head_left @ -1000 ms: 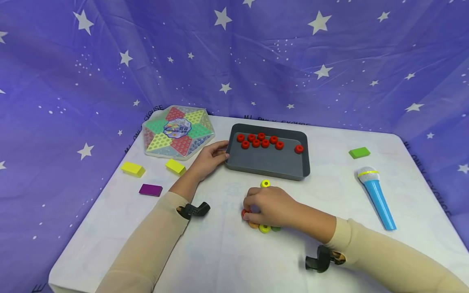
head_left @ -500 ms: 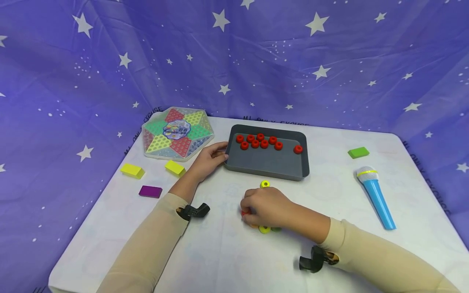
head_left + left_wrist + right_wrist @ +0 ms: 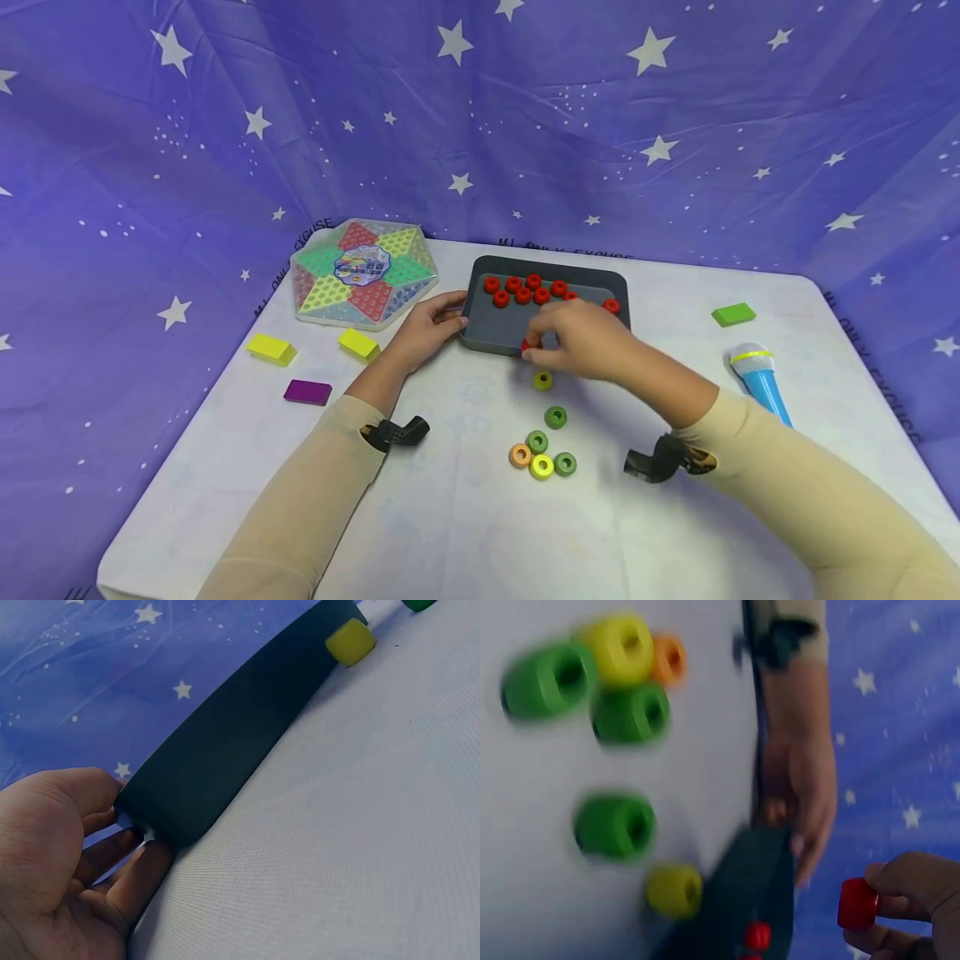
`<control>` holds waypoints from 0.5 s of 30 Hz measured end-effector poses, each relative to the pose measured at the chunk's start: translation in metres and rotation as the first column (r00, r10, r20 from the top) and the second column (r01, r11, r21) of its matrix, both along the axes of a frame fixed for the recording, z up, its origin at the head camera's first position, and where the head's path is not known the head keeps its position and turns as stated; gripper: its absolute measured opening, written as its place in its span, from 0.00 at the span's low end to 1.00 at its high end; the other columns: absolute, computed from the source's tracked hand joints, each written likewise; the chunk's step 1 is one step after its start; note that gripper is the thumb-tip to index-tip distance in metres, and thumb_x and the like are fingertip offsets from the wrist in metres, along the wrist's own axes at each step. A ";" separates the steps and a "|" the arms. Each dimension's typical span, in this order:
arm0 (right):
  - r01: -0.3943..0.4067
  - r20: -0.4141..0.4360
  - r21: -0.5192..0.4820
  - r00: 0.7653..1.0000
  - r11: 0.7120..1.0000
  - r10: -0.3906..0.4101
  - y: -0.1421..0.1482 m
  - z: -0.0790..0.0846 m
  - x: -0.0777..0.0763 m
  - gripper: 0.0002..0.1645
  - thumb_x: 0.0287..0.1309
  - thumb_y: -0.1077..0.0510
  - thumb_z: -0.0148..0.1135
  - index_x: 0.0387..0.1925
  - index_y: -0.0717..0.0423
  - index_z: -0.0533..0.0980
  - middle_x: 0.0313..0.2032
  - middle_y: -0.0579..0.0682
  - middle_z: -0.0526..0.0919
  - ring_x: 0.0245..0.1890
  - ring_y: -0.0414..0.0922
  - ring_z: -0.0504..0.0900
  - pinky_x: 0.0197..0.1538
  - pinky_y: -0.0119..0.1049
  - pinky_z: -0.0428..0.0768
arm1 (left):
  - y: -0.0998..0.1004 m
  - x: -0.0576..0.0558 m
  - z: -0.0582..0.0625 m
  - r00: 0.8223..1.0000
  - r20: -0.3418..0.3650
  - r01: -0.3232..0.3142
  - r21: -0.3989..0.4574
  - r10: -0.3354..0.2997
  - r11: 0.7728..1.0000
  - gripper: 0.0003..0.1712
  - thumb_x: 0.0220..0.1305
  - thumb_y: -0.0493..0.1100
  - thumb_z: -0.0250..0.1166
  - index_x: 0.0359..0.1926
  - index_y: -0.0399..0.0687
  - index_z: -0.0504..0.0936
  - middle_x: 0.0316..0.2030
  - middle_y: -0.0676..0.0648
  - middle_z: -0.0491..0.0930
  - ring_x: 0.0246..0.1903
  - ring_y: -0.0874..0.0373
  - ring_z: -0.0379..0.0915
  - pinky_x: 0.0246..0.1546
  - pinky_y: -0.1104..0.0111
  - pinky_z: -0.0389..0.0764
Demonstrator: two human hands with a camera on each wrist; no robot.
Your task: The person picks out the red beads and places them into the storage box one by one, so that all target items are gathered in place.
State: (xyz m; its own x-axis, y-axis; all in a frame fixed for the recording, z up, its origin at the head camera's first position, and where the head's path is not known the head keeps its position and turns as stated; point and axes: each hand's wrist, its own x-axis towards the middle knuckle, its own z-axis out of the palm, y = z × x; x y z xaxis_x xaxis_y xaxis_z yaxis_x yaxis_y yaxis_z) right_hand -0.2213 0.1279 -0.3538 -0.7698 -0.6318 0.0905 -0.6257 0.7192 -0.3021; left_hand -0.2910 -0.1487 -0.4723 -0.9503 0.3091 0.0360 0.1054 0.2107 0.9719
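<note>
In the head view, my right hand (image 3: 581, 340) pinches a red bead (image 3: 531, 347) between thumb and fingers, over the near rim of the dark grey tray (image 3: 491, 333). The right wrist view shows that red bead (image 3: 857, 904) at the fingertips, with a hole-free side facing the camera. My left hand (image 3: 429, 329) rests its relaxed fingers against the tray's left end; in the left wrist view the fingertips touch the outer wall (image 3: 202, 765) at the corner. Several red beads (image 3: 522, 295) lie inside the tray, mostly toward its far side.
In front of the tray are a yellow bead (image 3: 542, 380), several green beads (image 3: 556, 417), another yellow bead (image 3: 542, 467) and an orange bead (image 3: 520, 455). Yellow blocks (image 3: 272, 349), a purple block (image 3: 307, 392) and a Chinese checkers box (image 3: 365, 271) lie left; a green block (image 3: 733, 314) and toy microphone (image 3: 761, 379) right.
My right hand has picked up the red bead from among the loose beads and carried it forward to the tray, uncovering the green, yellow and orange ones. My left hand stays put.
</note>
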 end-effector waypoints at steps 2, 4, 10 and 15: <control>0.048 0.016 -0.001 0.999 0.999 -0.048 0.009 0.010 -0.021 0.05 0.58 0.48 0.71 0.29 0.40 0.83 0.31 0.40 0.82 0.26 0.41 0.73 0.30 0.37 0.73 | 0.000 0.001 0.001 1.000 0.001 -0.003 -0.005 0.003 1.000 0.30 0.70 0.41 0.66 0.72 0.49 0.72 0.67 0.46 0.74 0.62 0.54 0.76 0.64 0.60 0.77; 0.102 0.036 0.010 0.994 0.995 -0.102 0.018 0.016 -0.041 0.06 0.59 0.49 0.71 0.28 0.42 0.83 0.30 0.41 0.83 0.24 0.43 0.72 0.28 0.39 0.72 | -0.001 0.001 0.001 1.000 0.001 -0.004 -0.007 0.004 1.000 0.30 0.70 0.41 0.66 0.72 0.49 0.72 0.67 0.46 0.74 0.62 0.53 0.75 0.64 0.60 0.76; 0.199 0.081 0.100 0.975 0.975 -0.208 0.041 0.015 -0.092 0.09 0.60 0.51 0.70 0.26 0.47 0.81 0.30 0.46 0.83 0.26 0.47 0.74 0.29 0.41 0.72 | -0.001 0.002 0.003 1.000 0.024 -0.004 -0.001 0.004 1.000 0.31 0.71 0.41 0.65 0.72 0.48 0.71 0.68 0.44 0.73 0.64 0.51 0.73 0.66 0.57 0.74; 0.223 0.087 0.193 0.966 0.955 -0.243 0.055 0.000 -0.119 0.10 0.57 0.51 0.70 0.25 0.49 0.81 0.26 0.47 0.81 0.29 0.48 0.76 0.32 0.42 0.74 | 0.001 0.007 0.012 0.999 0.048 0.006 0.004 -0.006 1.000 0.32 0.71 0.38 0.64 0.73 0.44 0.68 0.70 0.40 0.70 0.65 0.48 0.72 0.68 0.55 0.72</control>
